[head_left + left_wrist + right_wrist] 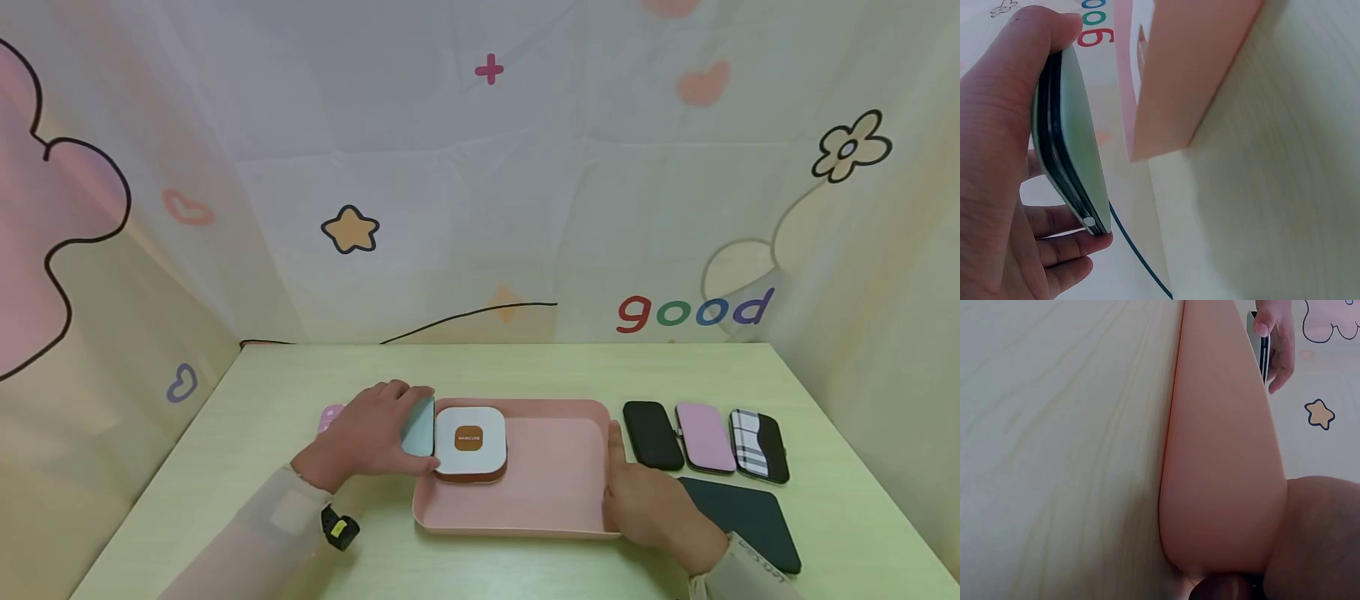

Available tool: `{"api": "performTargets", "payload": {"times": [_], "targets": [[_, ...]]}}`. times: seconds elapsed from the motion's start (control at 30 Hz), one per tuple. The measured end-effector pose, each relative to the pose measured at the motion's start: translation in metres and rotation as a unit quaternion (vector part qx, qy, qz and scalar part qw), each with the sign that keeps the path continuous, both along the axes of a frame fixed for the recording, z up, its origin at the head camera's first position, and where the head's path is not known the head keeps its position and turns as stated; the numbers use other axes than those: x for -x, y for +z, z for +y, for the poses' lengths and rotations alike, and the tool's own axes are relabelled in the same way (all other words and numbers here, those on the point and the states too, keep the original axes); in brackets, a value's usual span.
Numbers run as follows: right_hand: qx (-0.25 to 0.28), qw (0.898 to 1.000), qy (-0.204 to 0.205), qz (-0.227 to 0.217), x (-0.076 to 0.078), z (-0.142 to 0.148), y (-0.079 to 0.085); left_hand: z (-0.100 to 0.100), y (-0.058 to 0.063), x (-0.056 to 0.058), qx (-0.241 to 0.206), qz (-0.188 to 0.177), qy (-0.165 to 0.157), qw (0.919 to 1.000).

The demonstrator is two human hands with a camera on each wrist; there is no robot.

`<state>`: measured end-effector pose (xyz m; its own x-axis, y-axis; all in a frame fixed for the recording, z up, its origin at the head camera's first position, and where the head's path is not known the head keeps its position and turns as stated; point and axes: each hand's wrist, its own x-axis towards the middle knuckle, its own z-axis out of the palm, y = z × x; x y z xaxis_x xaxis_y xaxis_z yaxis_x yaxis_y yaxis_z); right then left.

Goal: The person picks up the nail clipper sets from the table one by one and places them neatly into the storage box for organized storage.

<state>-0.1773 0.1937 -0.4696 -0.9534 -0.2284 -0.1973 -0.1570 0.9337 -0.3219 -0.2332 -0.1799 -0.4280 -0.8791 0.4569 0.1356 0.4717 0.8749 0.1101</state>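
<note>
In the head view, my left hand [375, 429] holds a flat pale green case [420, 432] on edge at the left rim of a pink tray [558, 467]. The left wrist view shows the case's dark frame and a small round metal button, with my thumb at one end and fingertips at the other. Lying inside the tray at its left is a white square box [470, 458] with a brown label reading "MANICURE". My right hand [648, 504] grips the tray's right side, index finger stretched along the rim.
Right of the tray lie a black case [653, 435], a pink-purple case [705, 437] and a plaid-and-black case [759, 446] in a row. A dark flat panel [750, 521] sits in front of them. Something purple [330, 415] shows partly behind my left hand.
</note>
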Motion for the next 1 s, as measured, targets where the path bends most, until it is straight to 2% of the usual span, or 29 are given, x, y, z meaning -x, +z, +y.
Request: {"api": "performTargets", "payload": {"times": [0.53,1.0], "targets": [[0.007,1.0,0.0,0.004,-0.001,0.0,0.0,0.03,0.005,0.002,0.003,0.02,-0.035,0.9992],[0.0,1.0,-0.004,-0.005,0.0,0.0,0.001,0.063,0.009,0.007,-0.004,0.017,-0.052,0.9985]]}}
